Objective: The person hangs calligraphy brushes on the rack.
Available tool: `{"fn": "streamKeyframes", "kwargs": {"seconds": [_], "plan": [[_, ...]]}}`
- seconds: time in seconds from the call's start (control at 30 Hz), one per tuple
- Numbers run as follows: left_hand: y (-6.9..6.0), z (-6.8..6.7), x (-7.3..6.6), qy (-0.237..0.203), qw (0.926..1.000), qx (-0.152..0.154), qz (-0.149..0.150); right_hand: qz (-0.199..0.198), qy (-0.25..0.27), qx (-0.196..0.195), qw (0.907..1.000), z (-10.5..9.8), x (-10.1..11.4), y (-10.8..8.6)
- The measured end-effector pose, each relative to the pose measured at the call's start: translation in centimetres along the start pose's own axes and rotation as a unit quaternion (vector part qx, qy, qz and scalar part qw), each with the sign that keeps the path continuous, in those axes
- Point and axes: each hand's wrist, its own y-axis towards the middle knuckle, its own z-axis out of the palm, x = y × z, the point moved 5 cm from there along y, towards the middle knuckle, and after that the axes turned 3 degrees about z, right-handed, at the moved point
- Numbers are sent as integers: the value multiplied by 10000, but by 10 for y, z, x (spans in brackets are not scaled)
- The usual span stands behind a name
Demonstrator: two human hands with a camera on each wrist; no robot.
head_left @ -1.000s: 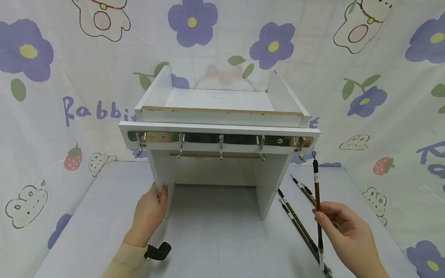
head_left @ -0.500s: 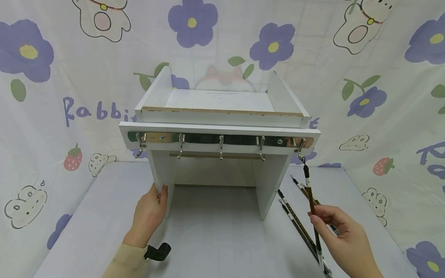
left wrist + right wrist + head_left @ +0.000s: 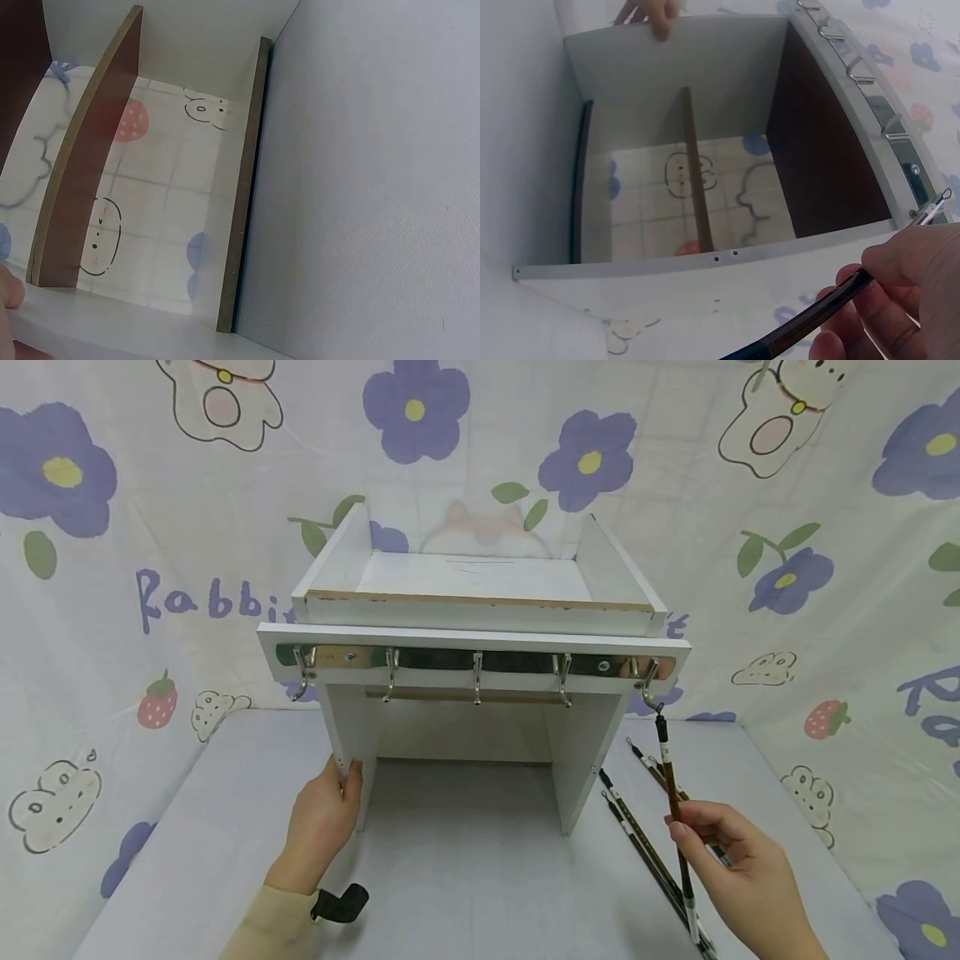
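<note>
My right hand pinches a calligraphy brush between thumb and fingers and holds it nearly upright, capped tip down. The brush's cord loop is at the lower end of the rightmost hook; whether it is over the hook I cannot tell. That hook belongs to a metal hook strip on the front of a white wooden rack. My left hand grips the rack's left side panel, thumb on the inside. In the right wrist view, fingers curl around the brush handle.
More brushes lie on the white table right of the rack, some partly behind my right hand. A black band is on the left wrist. A patterned cloth hangs behind and at the sides.
My right hand has moved the brush slightly left and its top down, from beside the rightmost hook to that hook's lower end. The left hand and rack have stayed put.
</note>
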Motion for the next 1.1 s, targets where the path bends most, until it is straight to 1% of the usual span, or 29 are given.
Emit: {"fn": "streamKeyframes", "kwargs": {"seconds": [0.43,0.8,1.0,1.1], "plan": [[0,2,2,-9,10000,78,-48,79,-32,107,9999,1,-4,0],[0,3,4,-26,9998,130,-112,-8,69,122,9999,3,-5,1],[0,1,3,-13,10000,37,-58,7,174,147,9997,6,-6,3],[0,1,2,-7,10000,-6,-19,69,107,174,9998,7,-7,3]]}}
